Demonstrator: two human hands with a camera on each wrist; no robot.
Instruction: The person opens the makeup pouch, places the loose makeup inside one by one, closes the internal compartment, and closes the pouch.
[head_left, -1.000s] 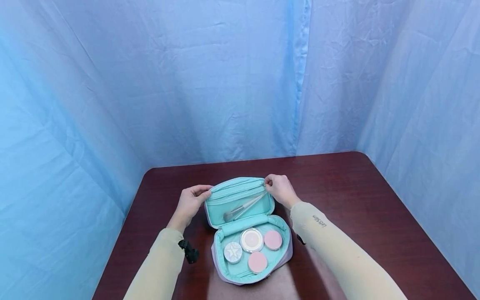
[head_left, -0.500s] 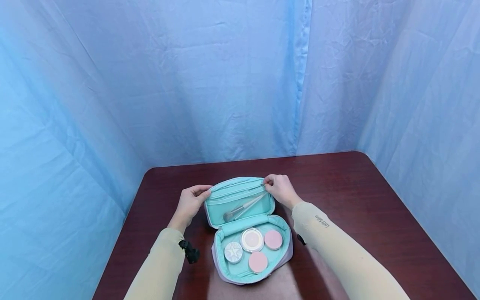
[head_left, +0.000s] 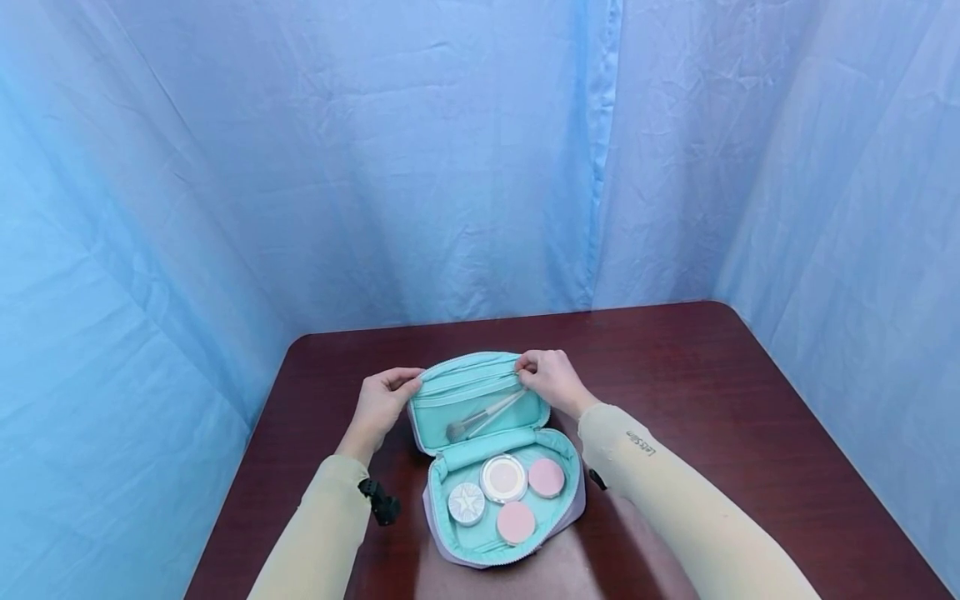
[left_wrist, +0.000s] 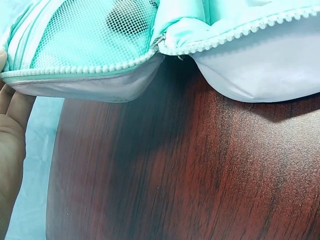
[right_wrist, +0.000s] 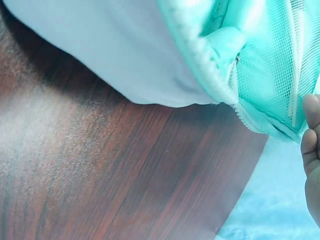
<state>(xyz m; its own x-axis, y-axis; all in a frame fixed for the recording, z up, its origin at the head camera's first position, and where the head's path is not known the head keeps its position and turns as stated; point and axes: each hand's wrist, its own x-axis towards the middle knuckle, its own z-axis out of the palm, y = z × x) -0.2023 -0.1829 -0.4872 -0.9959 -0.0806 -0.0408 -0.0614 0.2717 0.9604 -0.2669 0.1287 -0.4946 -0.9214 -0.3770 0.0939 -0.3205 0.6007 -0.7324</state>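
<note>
A makeup bag, lavender outside with a mint lining, lies unfolded on the table. Its raised lid has a zipped mesh pocket with makeup brushes inside. My left hand pinches the lid's upper left edge between thumb and fingers. At the pocket's zipper, near the lid's upper right, my right hand pinches what seems the zipper pull, which the fingers hide. In the bag's base sit a star-patterned round case, a white-rimmed compact and two pink round cases.
The dark red-brown wooden table extends around the bag on all sides. Blue cloth curtains hang behind and at both sides of the table. Black straps show at the wrists.
My right hand has shifted slightly left along the pocket's zipper, away from the lid's right corner. The left hand and the round cases have stayed in place.
</note>
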